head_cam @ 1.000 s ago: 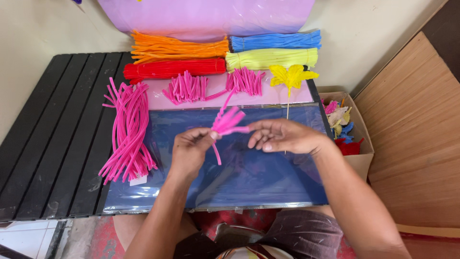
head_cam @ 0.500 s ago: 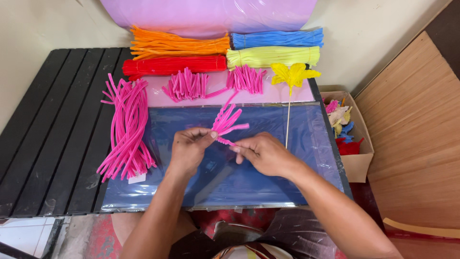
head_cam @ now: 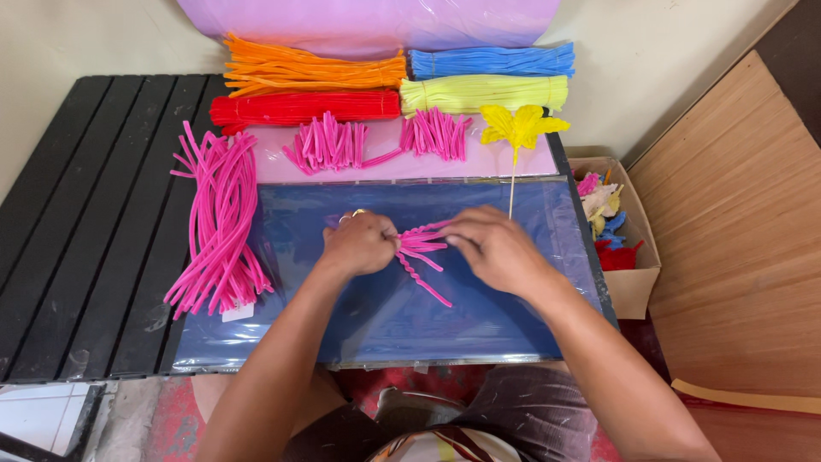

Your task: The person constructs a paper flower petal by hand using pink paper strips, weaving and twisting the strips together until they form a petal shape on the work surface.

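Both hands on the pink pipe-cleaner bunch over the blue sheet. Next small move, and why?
Probably wind the loose wavy strand around the pink bunch: the left hand pinches one end, the right hand grips the other, and that strand hangs free below.

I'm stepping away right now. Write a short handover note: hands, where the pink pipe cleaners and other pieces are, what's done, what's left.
Left hand: shut on the pink pipe-cleaner bunch, over the blue sheet.
Right hand: pinching the same bunch from the other side.
Nearby: long pink pile to the left, two short pink clusters behind, colour bundles along the wall.
Done: one yellow flower on a stem; more pieces in the cardboard box.
Left: the pink bunch is still loose strands, unshaped.
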